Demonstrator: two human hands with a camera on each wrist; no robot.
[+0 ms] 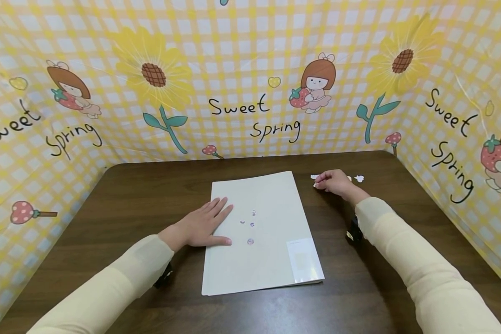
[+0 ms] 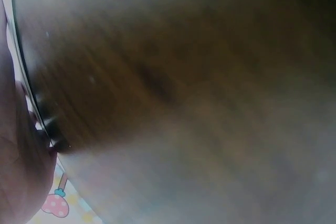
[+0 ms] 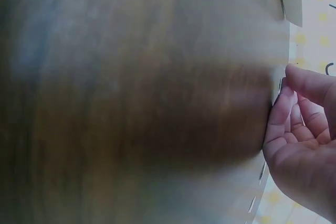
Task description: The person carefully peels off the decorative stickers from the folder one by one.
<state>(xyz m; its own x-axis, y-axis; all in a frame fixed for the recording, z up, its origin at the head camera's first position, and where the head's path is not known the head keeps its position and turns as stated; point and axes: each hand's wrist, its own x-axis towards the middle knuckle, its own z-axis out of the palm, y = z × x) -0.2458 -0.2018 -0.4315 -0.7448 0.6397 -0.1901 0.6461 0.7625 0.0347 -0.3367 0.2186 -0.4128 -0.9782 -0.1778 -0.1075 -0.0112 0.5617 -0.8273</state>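
My left hand (image 1: 202, 225) lies flat with spread fingers on the left edge of a white drawing pad (image 1: 267, 195). Several small purplish stickers (image 1: 250, 241) sit on the pad's middle, to the right of that hand's fingers. Beyond the pad's upper right side, my right hand (image 1: 334, 182) is low over the table, thumb and forefinger together. A small white paper-like piece (image 1: 315, 185) shows at these fingertips, pinched between them. In the right wrist view the right hand (image 3: 307, 129) has its other fingers curled in. Only the left hand's side (image 2: 23, 166) shows in the left wrist view.
Near the right hand lie more small white pieces (image 1: 359, 178) on the brown wooden table (image 1: 158, 185). A white printed label (image 1: 304, 260) is at the pad's lower right corner. A yellow checked cloth (image 1: 242, 60) with printed flowers surrounds the table's back and sides.
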